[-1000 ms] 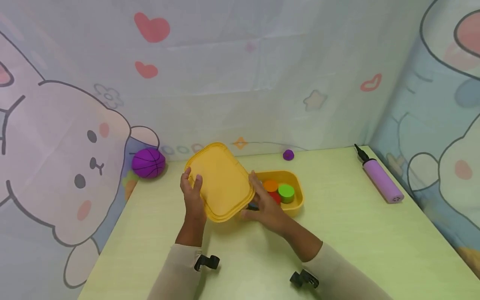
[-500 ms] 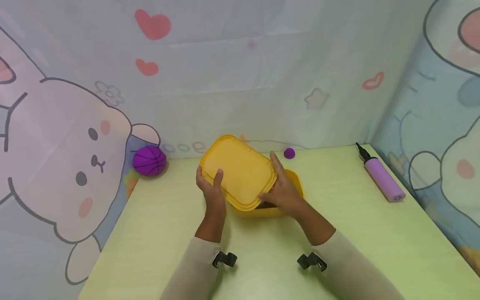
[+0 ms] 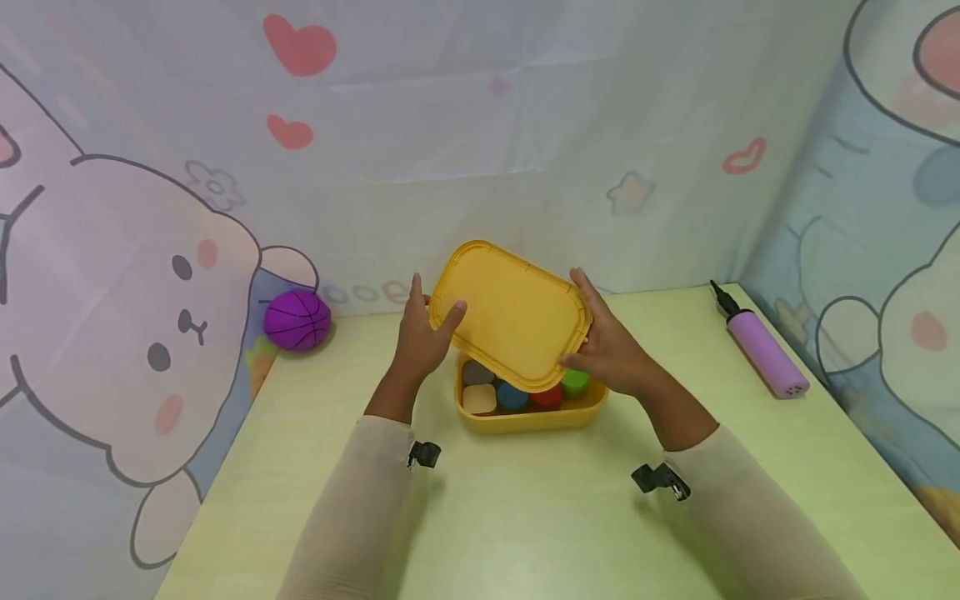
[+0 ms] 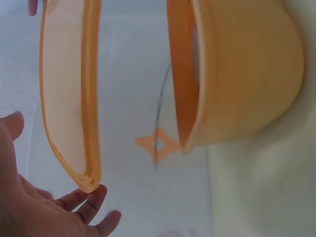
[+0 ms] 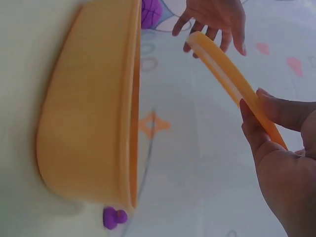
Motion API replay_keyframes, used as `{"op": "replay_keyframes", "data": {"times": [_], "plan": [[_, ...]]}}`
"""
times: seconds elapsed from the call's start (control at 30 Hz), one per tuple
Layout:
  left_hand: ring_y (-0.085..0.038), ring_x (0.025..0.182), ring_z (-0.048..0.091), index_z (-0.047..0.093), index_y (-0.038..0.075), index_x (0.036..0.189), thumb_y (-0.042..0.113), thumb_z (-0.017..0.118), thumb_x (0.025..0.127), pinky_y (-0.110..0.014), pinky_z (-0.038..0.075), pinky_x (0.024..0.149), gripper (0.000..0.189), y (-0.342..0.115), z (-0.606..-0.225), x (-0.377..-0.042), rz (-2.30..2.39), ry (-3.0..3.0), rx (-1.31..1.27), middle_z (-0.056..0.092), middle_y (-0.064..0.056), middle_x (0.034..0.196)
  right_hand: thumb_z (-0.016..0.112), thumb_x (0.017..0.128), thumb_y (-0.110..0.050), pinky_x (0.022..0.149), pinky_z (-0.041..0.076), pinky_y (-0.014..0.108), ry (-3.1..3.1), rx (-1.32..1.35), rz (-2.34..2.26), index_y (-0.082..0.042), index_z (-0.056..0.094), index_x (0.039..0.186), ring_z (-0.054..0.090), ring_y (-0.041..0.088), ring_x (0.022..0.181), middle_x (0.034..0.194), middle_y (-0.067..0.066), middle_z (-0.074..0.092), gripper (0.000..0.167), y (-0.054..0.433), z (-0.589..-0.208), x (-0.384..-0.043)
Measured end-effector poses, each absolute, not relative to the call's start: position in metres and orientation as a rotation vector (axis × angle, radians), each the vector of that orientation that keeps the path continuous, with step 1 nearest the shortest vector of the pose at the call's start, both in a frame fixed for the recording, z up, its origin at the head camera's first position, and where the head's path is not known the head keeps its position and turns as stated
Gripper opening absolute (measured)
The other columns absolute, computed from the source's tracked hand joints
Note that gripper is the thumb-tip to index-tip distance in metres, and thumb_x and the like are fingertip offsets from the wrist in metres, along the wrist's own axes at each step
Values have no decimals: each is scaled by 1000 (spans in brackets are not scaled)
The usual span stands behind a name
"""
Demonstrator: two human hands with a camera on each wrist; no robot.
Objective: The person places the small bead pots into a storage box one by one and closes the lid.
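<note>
A yellow lid point(image 3: 510, 317) hangs tilted above a yellow plastic box point(image 3: 532, 423) on the table. My right hand point(image 3: 611, 350) pinches the lid's right end between thumb and fingers, as the right wrist view point(image 5: 289, 153) confirms. At the other end is my left hand point(image 3: 423, 333); its fingertips touch the lid's edge from below, while the thumb stands off it in the left wrist view. Inside the box lie several short round pieces, among them a blue one point(image 3: 513, 397), a red one point(image 3: 546, 397), a green one point(image 3: 575, 383) and a cream one point(image 3: 479, 399). The lid hides part of the contents.
A purple ball point(image 3: 297, 321) with black lines sits at the table's back left corner. On the right lies a purple hand pump point(image 3: 767, 353) with a black nozzle. A small purple object point(image 5: 113, 217) stands behind the box. Printed cloth walls border the table.
The lid has moved right and up, from the box's left side to above it, and turned to lie wider. Both hands have gone with it. More of the box's left contents now show.
</note>
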State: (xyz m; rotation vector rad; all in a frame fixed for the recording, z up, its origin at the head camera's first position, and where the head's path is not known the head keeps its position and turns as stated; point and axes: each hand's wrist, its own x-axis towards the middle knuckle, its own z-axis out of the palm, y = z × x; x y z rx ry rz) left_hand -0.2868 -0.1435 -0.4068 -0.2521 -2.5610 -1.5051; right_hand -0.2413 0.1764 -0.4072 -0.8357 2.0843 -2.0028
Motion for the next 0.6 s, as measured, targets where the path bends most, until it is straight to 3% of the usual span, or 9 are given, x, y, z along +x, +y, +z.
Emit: {"op": "replay_keyframes", "data": {"times": [0.1, 0.23, 0.3, 0.37, 0.4, 0.5, 0.6], "plan": [[-47, 153, 45, -3, 19, 178, 61, 58, 108, -68, 39, 125, 102, -144, -402, -288, -1440, -2628, -269, 39, -26, 166, 70, 92, 24, 102, 62, 34, 2183, -862, -1899, -41, -12, 175, 44, 54, 155, 185, 4, -7, 133, 185, -402, -244], [-47, 141, 54, -3, 20, 178, 64, 55, 109, -66, 46, 118, 101, -142, -400, -286, -1433, -2652, -296, 46, -28, 159, 73, 94, 19, 102, 61, 28, 2329, -962, -1794, -38, -9, 176, 46, 53, 153, 185, -2, -12, 130, 193, -397, -248], [-45, 127, 61, -7, 21, 178, 64, 52, 110, -62, 51, 111, 100, -140, -400, -284, -1447, -2646, -323, 50, -28, 152, 74, 97, 10, 112, 56, 30, 2391, -1009, -1773, -38, -6, 177, 39, 48, 159, 185, -6, -13, 122, 196, -395, -249], [-38, 108, 63, -9, 20, 177, 64, 50, 111, -53, 53, 102, 99, -139, -402, -283, -1462, -2632, -364, 54, -28, 144, 74, 101, -2, 129, 43, 42, 2452, -1043, -1767, -38, -1, 177, 25, 40, 168, 185, -9, -8, 113, 196, -395, -247], [-37, 106, 61, -9, 19, 177, 64, 48, 112, -53, 52, 102, 98, -138, -404, -283, -1465, -2629, -376, 52, -29, 146, 73, 102, -6, 134, 33, 49, 2466, -1056, -1778, -37, 1, 178, 19, 37, 170, 186, -10, -6, 109, 195, -396, -247], [-37, 113, 65, -1, 13, 177, 63, 46, 113, -52, 52, 110, 94, -137, -407, -282, -1477, -2620, -414, 50, -29, 150, 68, 103, -10, 136, 10, 70, 2503, -1093, -1817, -33, 6, 178, 1, 30, 174, 186, -9, -1, 100, 194, -401, -246], [-45, 139, 60, 15, 11, 177, 67, 46, 111, -62, 46, 121, 91, -137, -407, -281, -1561, -2631, -404, 46, -27, 156, 60, 104, -7, 135, 4, 74, 2543, -1123, -1852, -29, 9, 179, -1, 29, 174, 187, -6, 0, 94, 194, -406, -246]]}}
